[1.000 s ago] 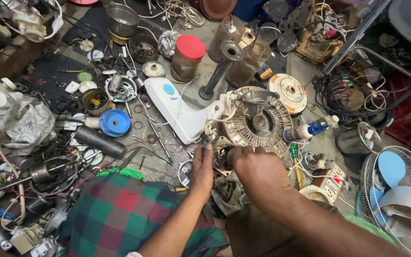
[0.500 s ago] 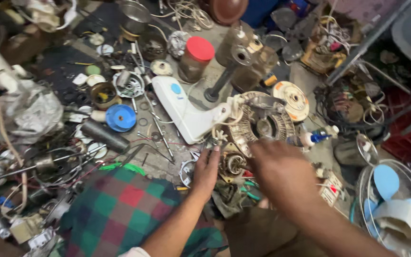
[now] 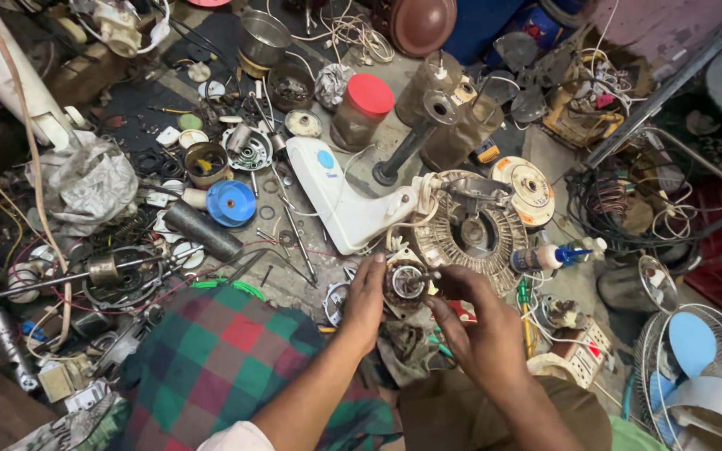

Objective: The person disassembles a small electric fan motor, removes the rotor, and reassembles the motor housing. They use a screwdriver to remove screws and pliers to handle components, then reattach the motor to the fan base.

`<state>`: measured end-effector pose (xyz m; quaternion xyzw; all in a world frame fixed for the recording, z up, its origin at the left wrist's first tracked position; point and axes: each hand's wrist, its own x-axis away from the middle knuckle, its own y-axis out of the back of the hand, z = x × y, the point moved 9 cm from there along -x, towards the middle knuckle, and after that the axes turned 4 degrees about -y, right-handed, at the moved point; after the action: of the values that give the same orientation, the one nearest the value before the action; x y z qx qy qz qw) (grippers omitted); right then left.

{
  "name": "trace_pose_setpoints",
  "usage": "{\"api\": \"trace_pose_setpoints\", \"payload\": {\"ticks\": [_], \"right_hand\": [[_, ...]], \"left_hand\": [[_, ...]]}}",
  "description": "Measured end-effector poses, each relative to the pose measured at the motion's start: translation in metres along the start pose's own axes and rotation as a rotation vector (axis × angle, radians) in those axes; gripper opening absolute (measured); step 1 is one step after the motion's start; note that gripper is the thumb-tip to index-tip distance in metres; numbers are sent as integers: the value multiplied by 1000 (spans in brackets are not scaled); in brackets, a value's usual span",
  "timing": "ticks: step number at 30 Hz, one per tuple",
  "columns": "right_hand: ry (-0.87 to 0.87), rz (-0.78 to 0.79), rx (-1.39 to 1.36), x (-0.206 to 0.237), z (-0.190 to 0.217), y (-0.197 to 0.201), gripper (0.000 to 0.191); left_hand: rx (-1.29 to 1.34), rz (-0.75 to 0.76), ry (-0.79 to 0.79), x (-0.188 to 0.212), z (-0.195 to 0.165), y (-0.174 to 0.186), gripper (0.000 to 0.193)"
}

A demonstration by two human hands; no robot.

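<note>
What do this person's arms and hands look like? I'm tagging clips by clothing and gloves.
Both hands are bare: no gloves, rings, watch or bands show on the left hand or the right hand. The forearms are bare too. A white sleeve edge shows near the left elbow at the bottom of the picture. No sleeve is visible on the right arm.

One view alone was given, taken from a camera worn on the head. It was pointed steeply downward over the lap and forearms, at arm's length from a cluttered floor (image 3: 294, 288). No second view was supplied.
</note>
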<state>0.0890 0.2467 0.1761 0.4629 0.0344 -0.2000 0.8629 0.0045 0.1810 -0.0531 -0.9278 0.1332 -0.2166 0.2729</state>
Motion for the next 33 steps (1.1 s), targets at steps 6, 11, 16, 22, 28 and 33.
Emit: {"api": "trace_pose_setpoints", "payload": {"ticks": [6,11,16,22,28,33], "right_hand": [[150,-94,-98,3,9,-5,20],[59,-56,-62,5,-15,-12,22],[-47,-158,-307,5,-42,-7,11],[-89,-241,-251,-2,-48,-3,14],[-73,-170,-261,-6,-37,-5,11],[-68,-8,-496,-8,-39,-20,21]], "left_hand": [[-70,27,-91,-5,5,-1,47],[-100,27,-124,-6,4,-3,47],[-149,0,-167,-4,-4,-3,48],[-131,10,-173,-5,-5,-5,48],[-120,-4,-159,-7,-6,-2,49],[-112,-6,-122,-5,-8,-2,50]]}}
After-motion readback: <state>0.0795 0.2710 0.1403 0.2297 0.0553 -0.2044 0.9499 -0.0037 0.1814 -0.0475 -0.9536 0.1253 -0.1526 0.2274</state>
